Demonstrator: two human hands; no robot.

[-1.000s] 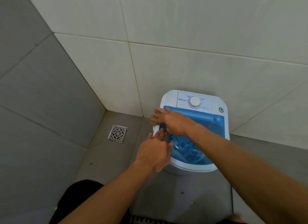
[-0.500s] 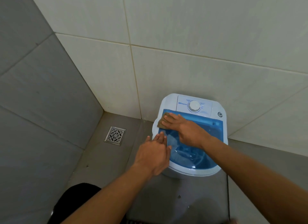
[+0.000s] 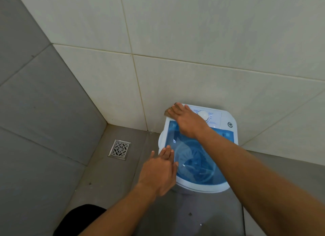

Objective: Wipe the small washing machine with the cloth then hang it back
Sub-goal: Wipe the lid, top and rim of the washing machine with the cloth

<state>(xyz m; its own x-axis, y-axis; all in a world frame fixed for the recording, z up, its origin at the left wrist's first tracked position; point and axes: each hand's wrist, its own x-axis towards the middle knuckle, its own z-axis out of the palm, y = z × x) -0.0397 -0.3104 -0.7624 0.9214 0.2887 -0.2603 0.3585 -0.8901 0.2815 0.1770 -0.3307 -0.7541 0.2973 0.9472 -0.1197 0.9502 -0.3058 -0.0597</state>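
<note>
While the right hand (image 3: 189, 121) presses the brownish cloth (image 3: 167, 112) flat-fingered on the mini washing machine (image 3: 226, 120)'s back-left corner, the left hand (image 3: 159, 172), fingers loosely open and empty, steadies its front-left rim, so it's mid-wipe, probably the control panel next.

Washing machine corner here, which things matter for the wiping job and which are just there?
Part of the job:
small washing machine
cloth, pressed flat under the right hand
left hand, resting at the machine's left edge

Just there:
floor drain
white control dial
tiled wall
</note>
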